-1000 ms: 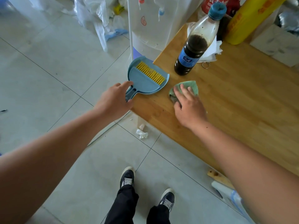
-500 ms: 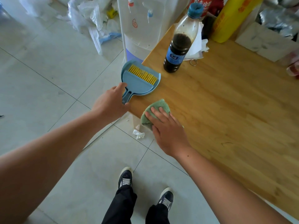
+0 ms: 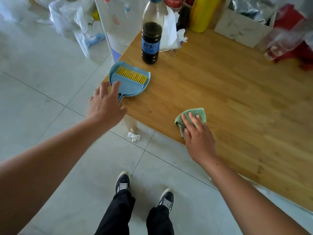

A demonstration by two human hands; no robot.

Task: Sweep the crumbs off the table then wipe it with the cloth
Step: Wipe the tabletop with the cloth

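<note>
A blue dustpan (image 3: 131,83) with a yellow-bristled brush (image 3: 132,75) lying in it sits on the near left corner of the wooden table (image 3: 228,92). My left hand (image 3: 105,105) hovers over the pan's handle with its fingers spread, holding nothing. A green cloth (image 3: 197,113) lies near the table's front edge. My right hand (image 3: 197,135) presses flat on the cloth with straight fingers. No crumbs can be made out on the wood.
A dark-liquid bottle (image 3: 151,38) stands behind the dustpan, with white paper (image 3: 170,33), a key ring, a yellow bottle (image 3: 202,13) and a marble-look box (image 3: 243,26) further back. A crumpled tissue (image 3: 134,136) lies on the tiled floor by the table leg.
My right hand slid the cloth to the right along the front edge, away from the dustpan. My left hand let go of the dustpan handle and opened its fingers.
</note>
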